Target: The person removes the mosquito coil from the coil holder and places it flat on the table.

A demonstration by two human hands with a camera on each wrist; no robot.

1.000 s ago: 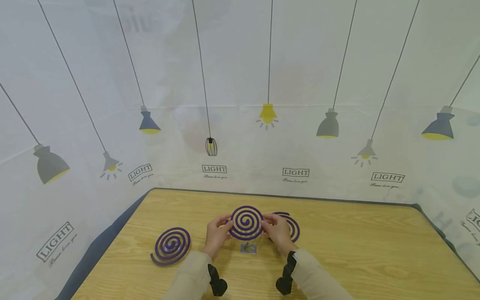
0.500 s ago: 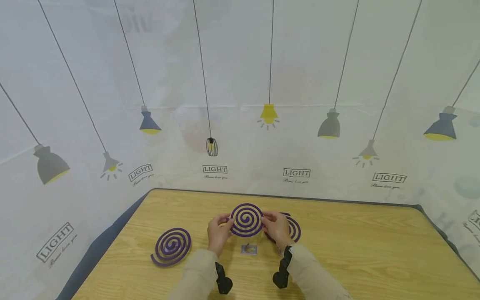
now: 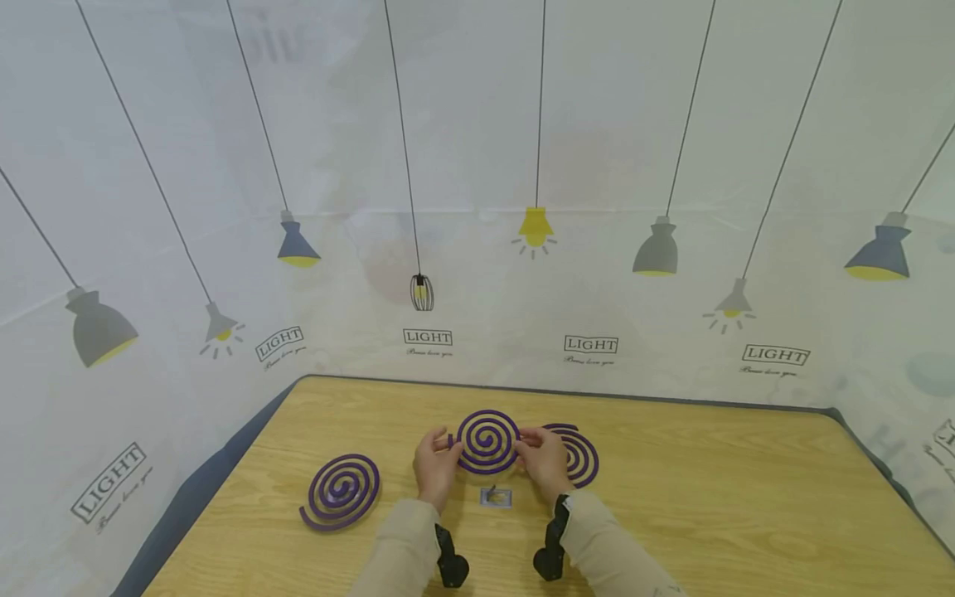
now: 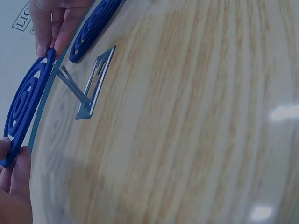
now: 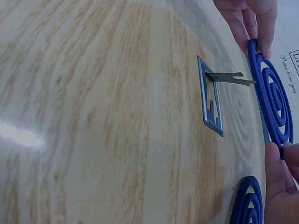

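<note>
I'm counting 3 purple mosq. coils: held coil [image 3: 487, 442], L coil [image 3: 343, 487], R coil [image 3: 586, 458]; plus 1 metal stand [image 3: 490, 495] showing plainly on the wood tabletop [image 3: 709, 489]. L hand [image 3: 436, 466] is pinching the held coil's L rim, R hand [image 3: 547, 462] its R rim, keeping it above the tabletop, just beyond the stand. L coil's resting well apart at L; R coil's lying behind R hand, which is partly blocking it. 2 blk wrist mounts [image 3: 451, 560] are hanging by the sleeves [image 3: 399, 547]; lamp-print wall sheet [image 3: 477, 166] is standing behind. Held coil's tilting up, face twd head cam, outer tail sitting L. Stand's long axis is running L–R, forked prong [image 5: 231, 78] pointing twd held coil; can't tell if touching.
</note>
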